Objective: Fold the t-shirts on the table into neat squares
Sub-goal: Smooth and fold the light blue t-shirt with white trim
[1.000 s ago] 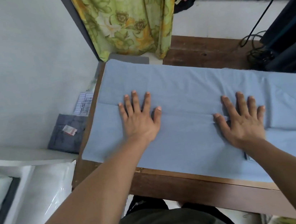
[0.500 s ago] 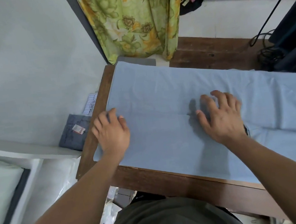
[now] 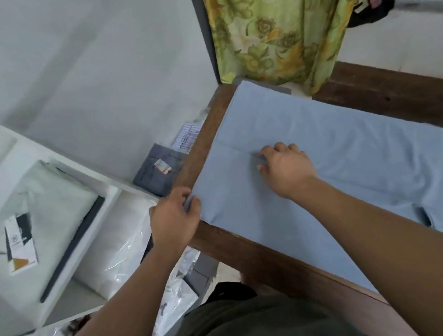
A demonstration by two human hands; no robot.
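Observation:
A light blue t-shirt, folded lengthwise into a long strip, lies flat along the brown wooden table. My left hand pinches the shirt's near left corner at the table's edge. My right hand sits on the cloth a little to the right, its fingers curled and pinching the fabric at the fold line. The shirt's right end runs out of view.
A green floral curtain hangs beyond the table's far edge. White shelves with bagged garments stand to the left. A folded grey garment with a tag lies beside the table's left side.
Both hands slid left along the shirt from flat, spread positions. The left one went to the near left corner and took hold of it; the right one curled its fingers on the fold line.

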